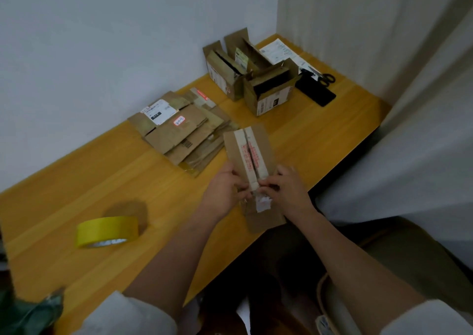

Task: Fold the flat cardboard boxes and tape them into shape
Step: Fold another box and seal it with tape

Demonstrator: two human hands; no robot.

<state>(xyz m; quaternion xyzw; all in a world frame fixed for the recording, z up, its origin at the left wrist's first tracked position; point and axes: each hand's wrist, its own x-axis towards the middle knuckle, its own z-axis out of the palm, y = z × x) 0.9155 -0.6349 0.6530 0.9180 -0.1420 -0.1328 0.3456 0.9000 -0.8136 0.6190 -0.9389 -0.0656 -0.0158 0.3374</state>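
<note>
Just past the near edge of the wooden surface [84, 171], both hands hold a folded cardboard box [249, 153] with old white tape along its seam. The left hand [223, 189] and right hand [289, 189] pinch its near end from either side, fingers curled onto the flaps. A stack of flattened boxes [179, 132] lies beyond, assembled boxes [253, 79] farther back, and a yellow tape roll [107, 231] sits well left.

Both hands, left hand [222, 191] and right hand [288, 189], pinch the near end of a folded box [249, 155] over the worktop [76, 181]. Flat boxes [179, 130] lie behind; a yellow tape roll [107, 231] sits left.
</note>
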